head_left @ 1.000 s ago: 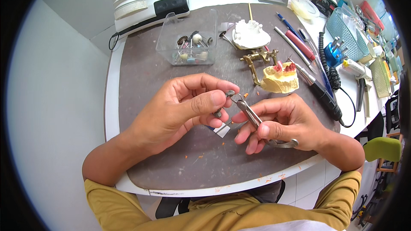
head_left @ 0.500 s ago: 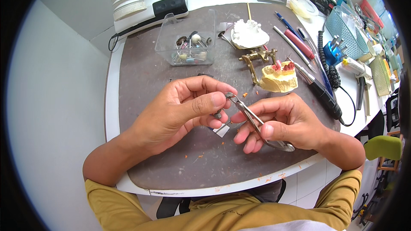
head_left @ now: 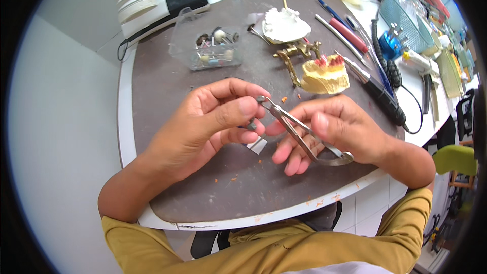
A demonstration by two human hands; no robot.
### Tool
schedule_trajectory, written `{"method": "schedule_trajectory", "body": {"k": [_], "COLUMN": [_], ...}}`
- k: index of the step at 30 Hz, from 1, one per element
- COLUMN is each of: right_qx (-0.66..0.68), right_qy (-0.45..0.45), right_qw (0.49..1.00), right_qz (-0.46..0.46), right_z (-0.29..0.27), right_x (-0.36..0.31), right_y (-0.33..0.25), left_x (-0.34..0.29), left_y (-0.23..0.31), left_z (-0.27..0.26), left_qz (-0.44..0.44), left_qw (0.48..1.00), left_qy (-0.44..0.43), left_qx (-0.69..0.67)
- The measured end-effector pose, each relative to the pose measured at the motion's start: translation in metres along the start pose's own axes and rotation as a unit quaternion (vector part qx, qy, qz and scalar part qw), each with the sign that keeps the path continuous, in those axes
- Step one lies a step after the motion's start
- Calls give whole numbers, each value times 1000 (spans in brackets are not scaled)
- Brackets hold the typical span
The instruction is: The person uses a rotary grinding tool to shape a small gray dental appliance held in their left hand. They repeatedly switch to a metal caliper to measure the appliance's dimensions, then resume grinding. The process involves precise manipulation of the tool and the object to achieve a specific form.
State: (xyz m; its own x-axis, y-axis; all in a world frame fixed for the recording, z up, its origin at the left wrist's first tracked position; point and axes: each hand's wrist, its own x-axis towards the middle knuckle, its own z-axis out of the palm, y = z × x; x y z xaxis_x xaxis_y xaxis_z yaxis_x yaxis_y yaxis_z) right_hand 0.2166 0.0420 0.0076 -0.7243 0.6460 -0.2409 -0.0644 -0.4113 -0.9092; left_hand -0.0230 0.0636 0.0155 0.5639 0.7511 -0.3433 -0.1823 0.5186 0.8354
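Between thumb and fingers, my left hand [head_left: 203,124] pinches a small dark-grey piece [head_left: 252,124], probably a dental metal casting; my fingertips cover most of it. My right hand [head_left: 350,124] holds a silver metal thickness caliper [head_left: 332,161], its thumb on the upper arm and the other fingers below. The caliper's narrow tips meet the piece's upper end beside my left fingertips. Its two arms spread apart toward the rounded rear end. Exactly how the tips sit on the piece is too small to tell.
Beyond my hands are a clear box [head_left: 205,50] of polishing burs, a white plaster model [head_left: 285,26] and a yellow model [head_left: 325,77] with red wax, beside a brass articulator [head_left: 289,68]. A handpiece [head_left: 383,101] lies right. Orange crumbs dot the brown mat [head_left: 203,203].
The caliper's arms stand wider apart now, and my right thumb has shifted up onto the upper arm. The left hand keeps its pinch. The whole view has shifted slightly.
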Motion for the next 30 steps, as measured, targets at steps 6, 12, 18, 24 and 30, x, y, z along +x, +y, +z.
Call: {"method": "schedule_trajectory", "body": {"k": [6,12,18,24,30], "right_qx": [6,18,30,28,24], "right_qy": [22,34,22,14,14], "right_qw": [1000,999,999,1000,1000], "right_qz": [10,6,-1,2,7], "right_z": [-3,-1,-3,-3,-2], "right_x": [3,5,5,5,3], "right_y": [4,2,4,3,0], "left_x": [6,5,7,5,3], "left_y": [-3,-9,-11,-13,-12], "left_z": [0,-3,-4,-5,0], "left_qz": [9,25,24,25,16], "left_qw": [1000,998,998,997,996], "left_qy": [-6,2,2,2,12], "left_qx": [-18,-52,-63,-71,-88]}}
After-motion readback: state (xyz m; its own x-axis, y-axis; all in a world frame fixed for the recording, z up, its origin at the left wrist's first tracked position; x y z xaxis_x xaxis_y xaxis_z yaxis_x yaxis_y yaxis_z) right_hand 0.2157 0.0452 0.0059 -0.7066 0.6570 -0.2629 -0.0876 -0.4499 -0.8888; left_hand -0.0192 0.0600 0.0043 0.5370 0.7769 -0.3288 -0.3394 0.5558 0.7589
